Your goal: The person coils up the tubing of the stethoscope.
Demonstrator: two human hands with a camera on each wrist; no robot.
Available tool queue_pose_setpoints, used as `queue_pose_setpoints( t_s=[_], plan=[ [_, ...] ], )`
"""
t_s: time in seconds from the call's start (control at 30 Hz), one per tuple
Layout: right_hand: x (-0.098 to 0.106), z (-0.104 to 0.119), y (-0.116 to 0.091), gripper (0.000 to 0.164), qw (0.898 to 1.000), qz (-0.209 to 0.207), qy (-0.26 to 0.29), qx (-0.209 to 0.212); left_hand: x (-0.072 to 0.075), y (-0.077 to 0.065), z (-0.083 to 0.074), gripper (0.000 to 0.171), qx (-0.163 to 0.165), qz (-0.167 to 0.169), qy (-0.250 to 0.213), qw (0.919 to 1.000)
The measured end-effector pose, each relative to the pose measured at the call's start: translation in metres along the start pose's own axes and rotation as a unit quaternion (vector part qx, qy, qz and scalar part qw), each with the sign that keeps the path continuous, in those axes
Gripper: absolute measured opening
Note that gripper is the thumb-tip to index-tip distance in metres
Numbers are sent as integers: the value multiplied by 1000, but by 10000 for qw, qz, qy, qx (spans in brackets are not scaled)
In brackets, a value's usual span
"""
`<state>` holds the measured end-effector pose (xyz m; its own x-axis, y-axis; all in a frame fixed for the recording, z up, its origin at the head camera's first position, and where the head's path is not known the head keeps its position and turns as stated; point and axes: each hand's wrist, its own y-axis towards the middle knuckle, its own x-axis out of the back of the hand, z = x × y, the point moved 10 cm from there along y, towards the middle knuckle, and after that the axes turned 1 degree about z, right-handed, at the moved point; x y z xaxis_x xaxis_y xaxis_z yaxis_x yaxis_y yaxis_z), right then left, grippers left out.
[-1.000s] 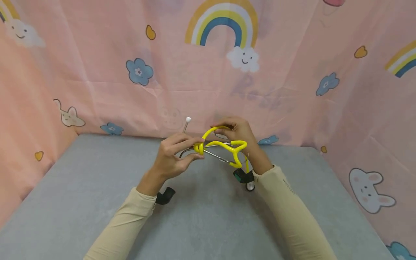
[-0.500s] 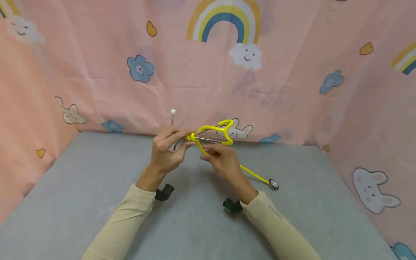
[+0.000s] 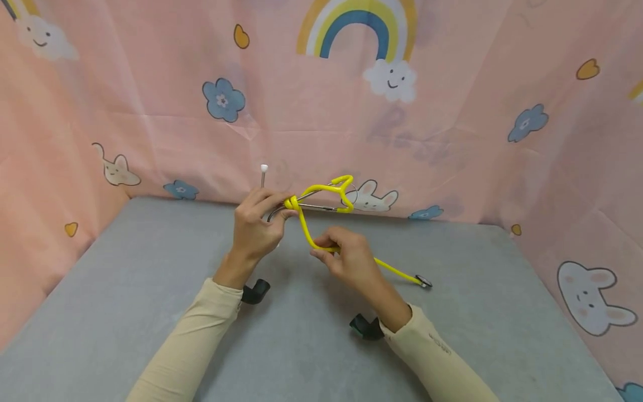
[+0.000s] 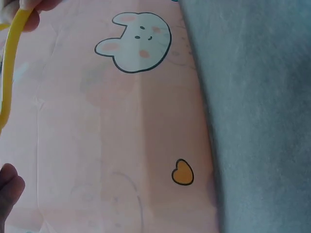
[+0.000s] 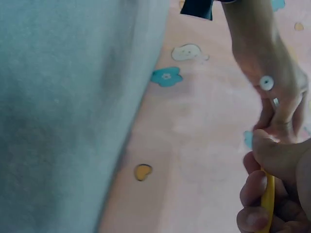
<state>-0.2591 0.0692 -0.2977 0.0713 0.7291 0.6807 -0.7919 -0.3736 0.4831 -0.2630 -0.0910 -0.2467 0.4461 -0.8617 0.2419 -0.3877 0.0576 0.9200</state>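
Observation:
A stethoscope with yellow tubing (image 3: 324, 188) is held up over the table in the head view. My left hand (image 3: 257, 226) pinches it where the tubing is wound in a coil (image 3: 292, 202) around the metal ear tubes. One white ear tip (image 3: 264, 168) sticks up behind that hand. Between thumb and fingers, my right hand (image 3: 349, 257) grips the loose length of tubing, below and right of the coil. From there the tube runs right to the chest piece (image 3: 424, 281). In the right wrist view the yellow tube (image 5: 267, 199) passes through the curled fingers.
Both hands are above a grey table (image 3: 301, 346). Behind it hangs a pink curtain (image 3: 281, 100) printed with rainbows, flowers and rabbits. A black wrist mount (image 3: 256, 291) sits under the left wrist, another black mount (image 3: 365, 328) by the right.
My right hand has come from behind the tubing down toward me, drawing the loose length out below the coil. The left hand keeps its hold and has shifted slightly left and up.

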Motion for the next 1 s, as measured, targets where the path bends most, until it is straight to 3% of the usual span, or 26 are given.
queue_pose_setpoints(
  t_s=[0.17,0.4,0.7,0.83,1.0],
  plan=[
    [1,20,-3,16,9971,253,-515,492,-7,-3,2,25,37,214,179,9996],
    [5,22,-4,15,9945,319,-833,556,-23,-13,-1,27,-154,827,764,9935],
    [29,20,-2,10,9913,-266,-974,840,-47,-20,-9,25,-389,1798,874,9790],
    [40,17,0,11,9890,-548,-999,941,-59,-23,-19,22,-726,2285,878,9669],
    [52,7,2,9,9912,-704,-665,899,-67,-27,-30,21,-1094,2658,471,9567]
  ],
)
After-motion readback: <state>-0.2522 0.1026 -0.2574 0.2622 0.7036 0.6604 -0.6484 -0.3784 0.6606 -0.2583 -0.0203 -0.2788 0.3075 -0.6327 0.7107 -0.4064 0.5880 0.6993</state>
